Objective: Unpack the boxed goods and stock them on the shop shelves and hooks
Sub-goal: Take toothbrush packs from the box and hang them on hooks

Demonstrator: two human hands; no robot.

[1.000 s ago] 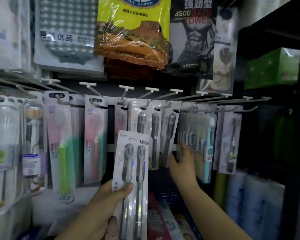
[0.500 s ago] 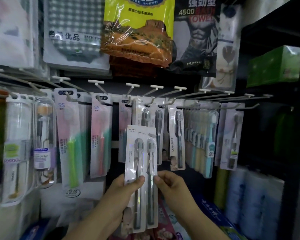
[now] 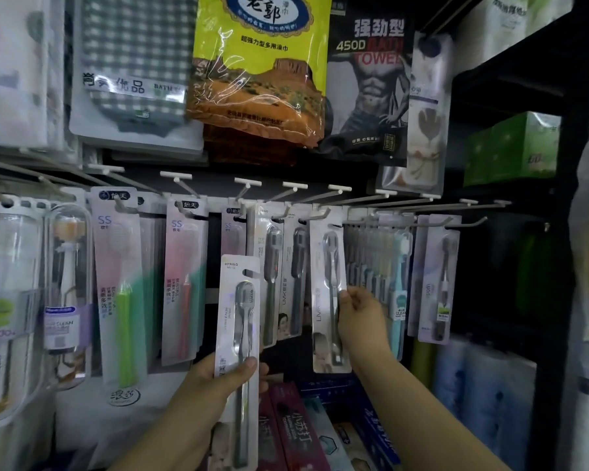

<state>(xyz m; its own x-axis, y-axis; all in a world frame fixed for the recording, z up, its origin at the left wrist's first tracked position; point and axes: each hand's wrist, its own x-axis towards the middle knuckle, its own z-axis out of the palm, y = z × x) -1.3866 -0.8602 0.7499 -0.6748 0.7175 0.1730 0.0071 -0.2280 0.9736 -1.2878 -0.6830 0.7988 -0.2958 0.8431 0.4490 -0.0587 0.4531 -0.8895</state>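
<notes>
hands both hold toothbrush packs. we grip a narrow white blister card with a grey toothbrush (image 3: pixel 239 338) in our left hand (image 3: pixel 218 379), thumb curled across its front near the handle, the card upright in front of the hook rail and touching no hook. our right hand (image 3: pixel 361 321) pinches the right edge of a second white card with a dark grey toothbrush (image 3: pixel 329 294), which hangs from a white wire hook (image 3: pixel 320 212). left of it hang two similar grey-brush packs (image 3: pixel 286 273); right of it, a row of pastel toothbrush packs (image 3: pixel 385 277). above hangs a yellow bath-towel bag (image 3: pixel 259 62).
</notes>
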